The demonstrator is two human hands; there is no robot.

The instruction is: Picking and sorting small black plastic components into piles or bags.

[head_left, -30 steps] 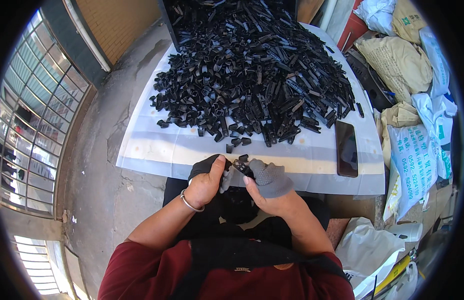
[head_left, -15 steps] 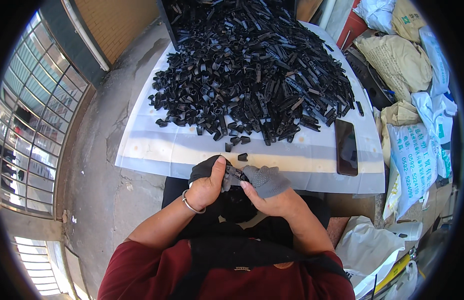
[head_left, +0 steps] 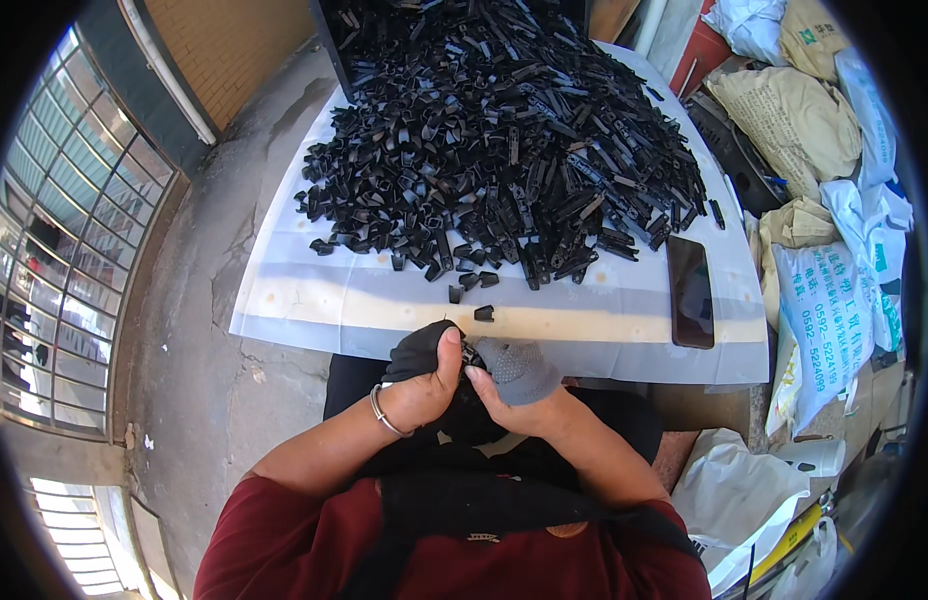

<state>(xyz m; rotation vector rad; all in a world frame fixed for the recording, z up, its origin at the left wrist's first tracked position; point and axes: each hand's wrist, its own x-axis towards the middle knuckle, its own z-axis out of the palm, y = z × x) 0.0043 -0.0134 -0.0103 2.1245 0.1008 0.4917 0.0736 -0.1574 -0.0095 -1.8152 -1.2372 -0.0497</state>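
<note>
Just past the table's near edge, my left hand [head_left: 424,372], in a black fingerless-thumb glove and with a metal bangle at the wrist, is closed around a small black plastic part [head_left: 471,356]. My right hand [head_left: 516,380], in a grey dotted glove, grips the same part from the other side, its bare thumb pressing on it. Most of the part is covered by the fingers. A few loose black clip-like pieces lie in front of the hands, the closest being a small black piece [head_left: 484,314].
A large heap of black plastic parts [head_left: 504,160] covers the far table, short curved pieces at left and long strips at right. A dark phone [head_left: 691,293] lies on the white sheet [head_left: 584,328]. Filled sacks [head_left: 789,125] crowd the right side; a barred window [head_left: 79,220] stands left.
My hands have drawn closer together, the right moving left toward the other. The part between them now shows less, and its long shape has turned out of sight.
</note>
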